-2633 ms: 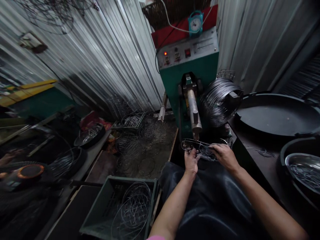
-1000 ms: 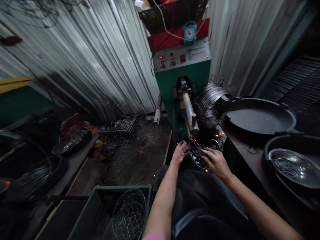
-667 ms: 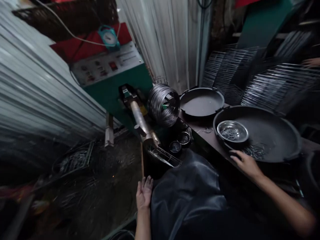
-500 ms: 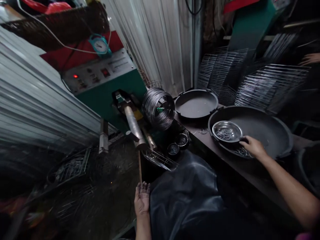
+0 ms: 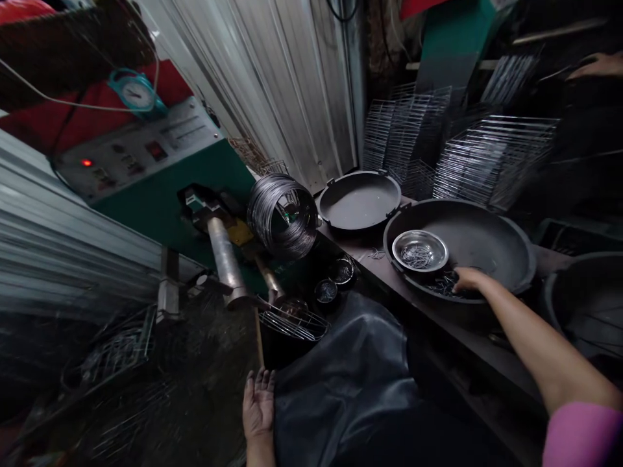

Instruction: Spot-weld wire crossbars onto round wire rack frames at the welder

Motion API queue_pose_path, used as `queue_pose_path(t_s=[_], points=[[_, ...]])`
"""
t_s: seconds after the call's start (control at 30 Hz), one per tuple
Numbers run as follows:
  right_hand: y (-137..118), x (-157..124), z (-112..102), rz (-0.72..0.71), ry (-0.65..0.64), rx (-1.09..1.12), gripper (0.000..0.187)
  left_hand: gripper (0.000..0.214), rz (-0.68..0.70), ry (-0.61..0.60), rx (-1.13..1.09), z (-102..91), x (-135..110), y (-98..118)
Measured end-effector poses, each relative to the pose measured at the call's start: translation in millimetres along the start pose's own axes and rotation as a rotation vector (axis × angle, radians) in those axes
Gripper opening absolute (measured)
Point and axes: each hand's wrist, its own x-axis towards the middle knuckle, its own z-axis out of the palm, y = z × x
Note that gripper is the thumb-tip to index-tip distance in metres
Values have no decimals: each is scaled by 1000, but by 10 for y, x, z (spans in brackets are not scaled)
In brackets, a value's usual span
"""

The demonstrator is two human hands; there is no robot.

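Note:
My left hand [image 5: 259,403] rests palm up beside the dark apron [image 5: 345,363] over my lap, fingers loosely extended and holding nothing. My right hand [image 5: 470,280] reaches into a large dark pan [image 5: 511,243]. Its bunched fingertips are in a pile of small bent wire pieces [image 5: 442,283] at the pan's near side; the fingertips are partly hidden. Just left of that hand, a shiny metal bowl [image 5: 440,258] with more wire pieces sits in the pan. A wire rack [image 5: 296,324] lies at the machine's metal arm [image 5: 224,256], in front of my lap.
A green machine [image 5: 160,204] with a small clock [image 5: 136,94] stands at the left. Near it are a wire coil [image 5: 260,217] and two small bowls [image 5: 326,292]. Beyond the bench are stacked wire grids [image 5: 491,159] and another person's hand [image 5: 598,66].
My right hand has left the metal bowl's rim and lowered into the wire pieces beside it. The view has turned right. My left hand stays open beside the apron.

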Motion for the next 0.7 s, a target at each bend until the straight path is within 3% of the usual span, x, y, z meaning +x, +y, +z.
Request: queue_pose_path(t_s=[0.1, 0.17, 0.4, 0.7], points=[[-38, 20, -33, 8, -218, 10, 19, 12, 7, -21, 22, -30, 24, 2], [-55, 27, -67, 13, -287, -1, 24, 13, 0, -24, 15, -39, 21, 11], [-168, 21, -21, 24, -347, -100, 43, 18, -13, -3, -38, -32, -23, 40], [-261, 14, 59, 16, -393, -186, 37, 17, 14, -26, -33, -88, -2, 22]])
